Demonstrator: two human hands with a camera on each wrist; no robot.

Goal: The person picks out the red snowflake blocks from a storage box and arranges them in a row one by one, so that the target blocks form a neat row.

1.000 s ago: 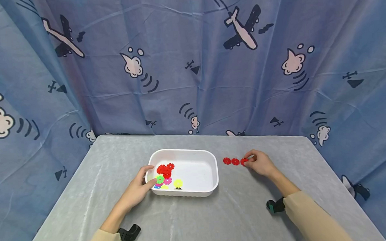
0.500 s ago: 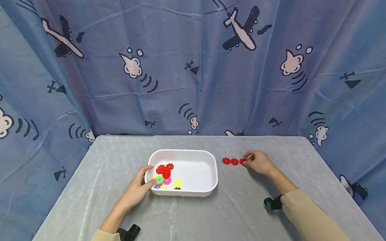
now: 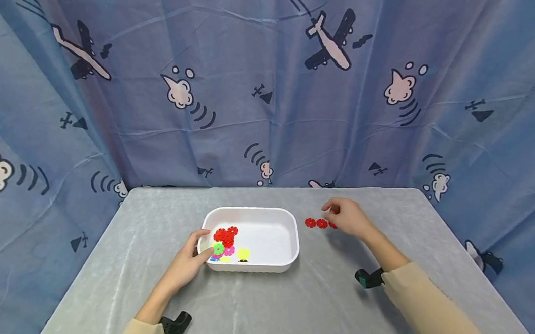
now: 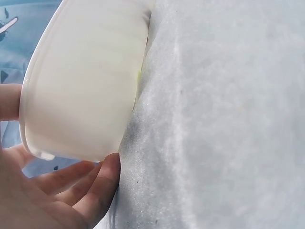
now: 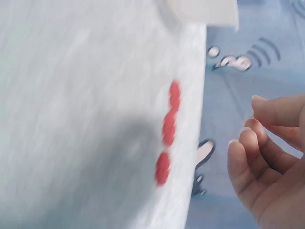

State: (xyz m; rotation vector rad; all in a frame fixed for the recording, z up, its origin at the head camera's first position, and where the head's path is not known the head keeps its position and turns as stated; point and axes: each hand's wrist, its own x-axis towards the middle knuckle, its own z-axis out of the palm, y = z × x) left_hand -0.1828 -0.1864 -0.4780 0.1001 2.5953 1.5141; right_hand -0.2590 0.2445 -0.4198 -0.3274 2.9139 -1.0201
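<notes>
My left hand (image 3: pixel 185 264) holds the left end of a white plastic tray (image 3: pixel 271 237), thumb over the rim and fingers against the outside. Inside the tray's left part lies a pile of red notched discs (image 3: pixel 224 235), with a green disc (image 3: pixel 218 249), a pink disc (image 3: pixel 229 251) and a yellow disc (image 3: pixel 243 254) near it. Right of the tray, three red notched discs (image 5: pixel 168 129) form a row on the table. Above the row's right end hovers my right hand (image 3: pixel 348 217), partly covering the last disc in the head view. Its fingers are loosely bent and hold nothing.
A grey cloth covers the table (image 3: pixel 266 308). Behind it hangs a blue curtain (image 3: pixel 227 88) printed with planes and clouds. A black wrist mount is on each forearm, the left mount (image 3: pixel 177 324) close to the table's front.
My right hand has let go of the rightmost red disc, lifted off the table and shifted left over the row. The left hand stays on the tray. The head view has shifted slightly.
</notes>
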